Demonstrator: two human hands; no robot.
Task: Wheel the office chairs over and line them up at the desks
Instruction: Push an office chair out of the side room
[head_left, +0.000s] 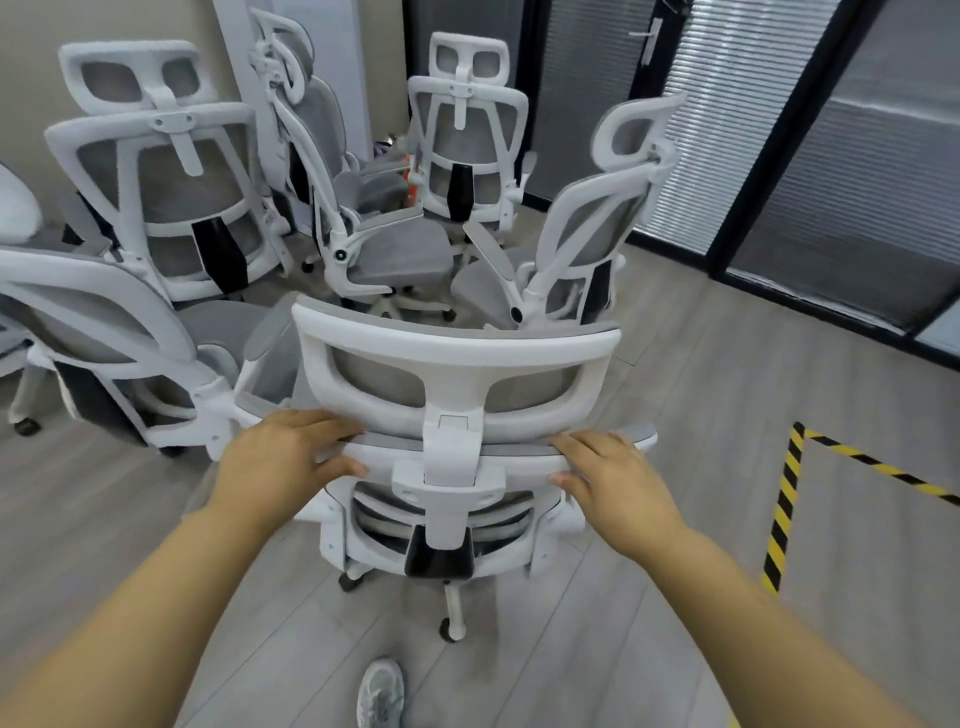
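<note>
A white-framed office chair (457, 364) with grey mesh stands right in front of me, its back toward me. My left hand (280, 457) grips the top rim of its backrest left of the headrest post, fingers over the top and thumb on the rear face. My right hand (613, 478) holds the same rim on the right side in the same way. The chair's castors rest on the grey wood floor. No desks are in view.
Several matching chairs crowd the corner ahead: one at the left (104, 332), one behind it (171, 197), others at centre (332, 171), back (467, 140) and right (587, 234). Glass partitions with blinds (779, 130) line the right. Yellow-black floor tape (784, 499) marks the right floor. My shoe (382, 693) is below.
</note>
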